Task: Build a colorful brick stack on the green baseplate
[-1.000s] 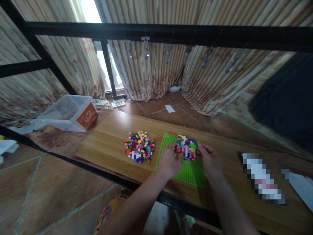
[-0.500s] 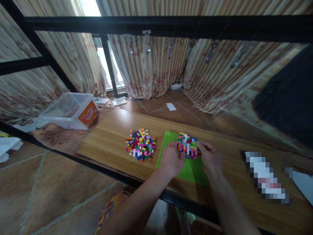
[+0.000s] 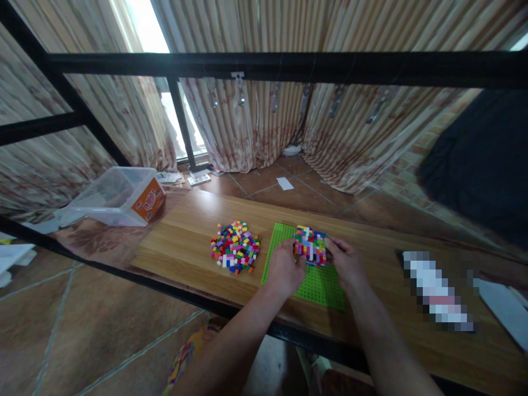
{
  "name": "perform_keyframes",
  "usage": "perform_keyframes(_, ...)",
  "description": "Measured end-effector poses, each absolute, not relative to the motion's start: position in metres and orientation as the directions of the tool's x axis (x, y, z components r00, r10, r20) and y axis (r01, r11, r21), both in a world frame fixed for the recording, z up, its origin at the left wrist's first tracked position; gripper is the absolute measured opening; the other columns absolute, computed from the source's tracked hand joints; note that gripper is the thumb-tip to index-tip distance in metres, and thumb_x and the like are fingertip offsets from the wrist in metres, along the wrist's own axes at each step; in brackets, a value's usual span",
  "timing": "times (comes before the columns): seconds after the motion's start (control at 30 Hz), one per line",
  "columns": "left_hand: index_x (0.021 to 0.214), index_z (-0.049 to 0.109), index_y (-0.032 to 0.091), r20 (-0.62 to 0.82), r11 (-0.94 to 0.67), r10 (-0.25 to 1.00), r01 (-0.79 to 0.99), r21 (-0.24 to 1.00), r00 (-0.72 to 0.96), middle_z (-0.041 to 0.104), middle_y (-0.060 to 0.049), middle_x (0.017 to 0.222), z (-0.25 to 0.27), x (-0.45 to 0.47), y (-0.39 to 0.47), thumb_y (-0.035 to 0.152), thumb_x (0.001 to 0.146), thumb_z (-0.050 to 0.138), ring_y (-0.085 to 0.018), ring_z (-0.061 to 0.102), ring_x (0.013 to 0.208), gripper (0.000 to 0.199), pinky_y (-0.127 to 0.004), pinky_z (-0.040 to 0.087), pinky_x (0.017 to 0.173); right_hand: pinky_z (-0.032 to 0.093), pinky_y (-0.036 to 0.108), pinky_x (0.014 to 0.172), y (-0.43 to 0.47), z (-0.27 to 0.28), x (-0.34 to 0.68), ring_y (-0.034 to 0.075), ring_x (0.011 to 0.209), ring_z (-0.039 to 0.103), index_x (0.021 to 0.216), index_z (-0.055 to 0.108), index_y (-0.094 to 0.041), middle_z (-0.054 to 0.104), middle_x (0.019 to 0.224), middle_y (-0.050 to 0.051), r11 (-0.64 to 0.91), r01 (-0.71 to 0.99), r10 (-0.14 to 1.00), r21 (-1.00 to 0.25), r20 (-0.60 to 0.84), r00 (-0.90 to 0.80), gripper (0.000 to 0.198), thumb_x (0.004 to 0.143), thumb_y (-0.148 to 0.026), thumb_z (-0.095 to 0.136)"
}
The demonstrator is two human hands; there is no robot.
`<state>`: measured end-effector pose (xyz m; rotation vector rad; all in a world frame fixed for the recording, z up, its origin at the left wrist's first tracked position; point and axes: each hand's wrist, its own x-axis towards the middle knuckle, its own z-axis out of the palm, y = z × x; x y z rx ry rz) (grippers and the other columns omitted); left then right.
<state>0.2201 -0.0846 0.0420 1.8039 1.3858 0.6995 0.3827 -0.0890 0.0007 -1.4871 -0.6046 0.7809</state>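
Observation:
A rectangular block of many-coloured toy bricks (image 3: 311, 246) is over the far part of a green studded baseplate (image 3: 319, 289). My left hand (image 3: 286, 268) is closed on the block's left side, thumb near the front edge. On the opposite side, my right hand (image 3: 346, 265) grips the block's right edge with bent fingers. Whether the block rests on the studs or is lifted off them, I cannot tell. A heap of loose small bricks (image 3: 235, 248) lies on the wooden table (image 3: 181, 234), to the left of the baseplate.
At the table's left end stands a clear plastic bin (image 3: 117, 201) with an orange label. A blurred-out flat object (image 3: 439, 291) lies to the right, with a white sheet (image 3: 501, 308) beyond it. A black metal bar (image 3: 264, 67) crosses above the table's far side.
The camera view has tilted and shifted slightly, so everything sits a little differently in the picture. Both hands stay on the brick block, which keeps its place over the baseplate.

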Motion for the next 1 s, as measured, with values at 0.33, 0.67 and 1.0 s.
perform_keyframes(0.33,0.132,0.057,0.008,0.004,-0.150,0.967,0.553,0.820,0.256,0.065,-0.018,0.129,0.041,0.221,-0.084,0.020,0.084,0.059,-0.029,0.060,0.120,0.049,-0.042,0.045,0.108,0.051,0.027,0.052,-0.084,-0.001,0.382,0.018,0.058,0.066,0.079,0.073,-0.018,0.075,0.069,0.003,-0.166,0.006,0.769,-0.986,-0.126,0.626,0.043,0.067,-0.059,0.074)
perform_keyframes(0.67,0.137,0.053,0.006,0.014,-0.197,0.958,0.625,0.755,0.285,0.064,-0.020,0.128,0.036,0.223,-0.085,0.020,0.084,0.059,-0.030,0.059,0.121,0.054,-0.042,0.044,0.110,0.052,0.029,0.054,-0.076,-0.006,0.381,0.018,0.062,0.066,0.087,0.071,-0.017,0.075,0.076,0.005,-0.146,-0.058,0.737,-0.988,-0.148,0.659,0.049,0.056,-0.054,0.079)
perform_keyframes(1.0,0.135,0.054,0.004,0.027,-0.195,0.959,0.589,0.784,0.282,0.064,-0.021,0.127,0.037,0.222,-0.085,0.017,0.082,0.060,-0.030,0.059,0.122,0.055,-0.042,0.044,0.109,0.051,0.027,0.051,-0.079,0.000,0.379,0.017,0.057,0.064,0.084,0.071,-0.018,0.073,0.071,0.003,-0.133,-0.081,0.748,-0.988,-0.154,0.645,0.044,0.056,-0.051,0.079)
